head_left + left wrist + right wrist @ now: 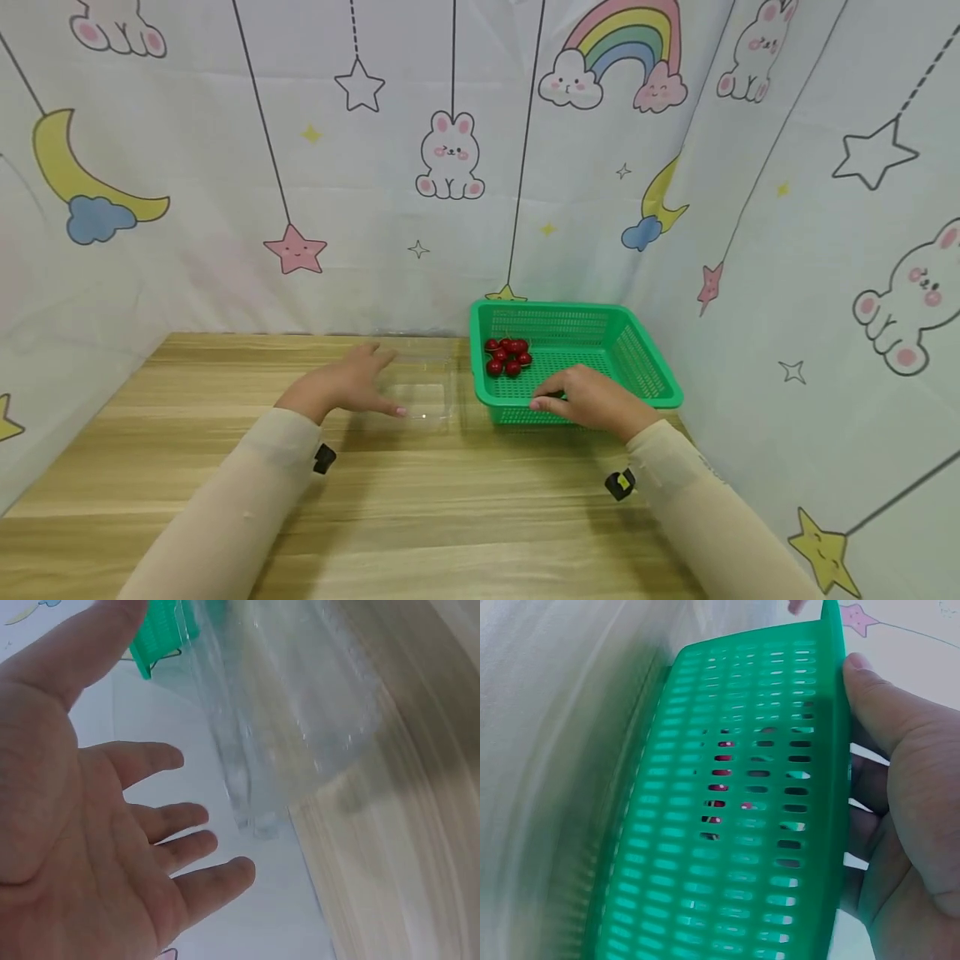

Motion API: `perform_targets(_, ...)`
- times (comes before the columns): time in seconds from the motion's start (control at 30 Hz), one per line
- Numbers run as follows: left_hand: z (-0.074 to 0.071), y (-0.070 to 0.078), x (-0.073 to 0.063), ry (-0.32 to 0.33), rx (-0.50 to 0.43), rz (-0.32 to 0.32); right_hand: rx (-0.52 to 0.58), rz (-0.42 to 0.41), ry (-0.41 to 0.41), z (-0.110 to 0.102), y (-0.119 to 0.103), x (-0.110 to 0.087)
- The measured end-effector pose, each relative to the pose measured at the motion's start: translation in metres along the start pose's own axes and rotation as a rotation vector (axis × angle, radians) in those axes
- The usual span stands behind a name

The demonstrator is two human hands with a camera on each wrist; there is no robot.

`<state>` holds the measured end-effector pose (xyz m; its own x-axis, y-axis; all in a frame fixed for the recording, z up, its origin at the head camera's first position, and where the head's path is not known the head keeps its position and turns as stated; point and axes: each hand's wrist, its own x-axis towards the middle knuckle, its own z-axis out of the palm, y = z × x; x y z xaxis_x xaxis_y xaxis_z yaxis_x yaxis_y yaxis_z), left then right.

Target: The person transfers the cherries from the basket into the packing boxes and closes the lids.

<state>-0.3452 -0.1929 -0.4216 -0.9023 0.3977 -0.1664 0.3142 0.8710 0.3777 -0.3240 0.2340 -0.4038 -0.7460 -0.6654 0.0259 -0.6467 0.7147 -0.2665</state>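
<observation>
My left hand (351, 385) is spread beside a clear plastic box (420, 400), its palm facing the box. In the left wrist view a gap shows between the fingers (217, 889) and the transparent wall, and nothing is held. My right hand (588, 402) is at the front rim of a green plastic basket (491, 400). In the right wrist view the thumb lies along the rim, while the other fingers go behind the wall, pinching the edge. Several dark red cherries (513, 367) sit bunched at the left inside the basket; through the slots, bits of red show.
Both containers stand on a wood-grain table (450, 517), toward its back edge. Behind and to the right hangs a white curtain (390, 192) printed with rabbits, stars and moons. The basket's right end is close to the right-hand curtain.
</observation>
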Motion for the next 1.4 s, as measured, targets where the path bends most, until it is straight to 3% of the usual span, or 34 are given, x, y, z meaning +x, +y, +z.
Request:
perform_targets(0.17, -0.011, -0.008, -0.004, -0.05, -0.026, 0.01, 0.002, 0.055, -0.055, -0.011, -0.004, 0.005)
perform_targets(0.4, -0.01, -0.015, 0.001, -0.08, -0.058, -0.036, 0.036, 0.138, -0.101, -0.049, -0.008, 0.019)
perform_targets(0.6, -0.009, -0.01, 0.006, -0.078, -0.022, -0.062, 0.044, 0.153, -0.14, -0.075, -0.004, 0.047)
perform_targets(0.77, -0.01, -0.005, 0.007, -0.084, -0.013, -0.07, 0.043, 0.179, -0.201, -0.085, 0.009, 0.079)
perform_targets(1.03, -0.014, -0.005, 0.009, -0.079, 0.032, -0.075, -0.019, 0.242, -0.225, -0.077, 0.03, 0.128)
perform_targets(1.4, -0.012, 0.001, 0.009, -0.079, 0.043, -0.091, -0.041, 0.363, -0.235, -0.035, 0.054, 0.166)
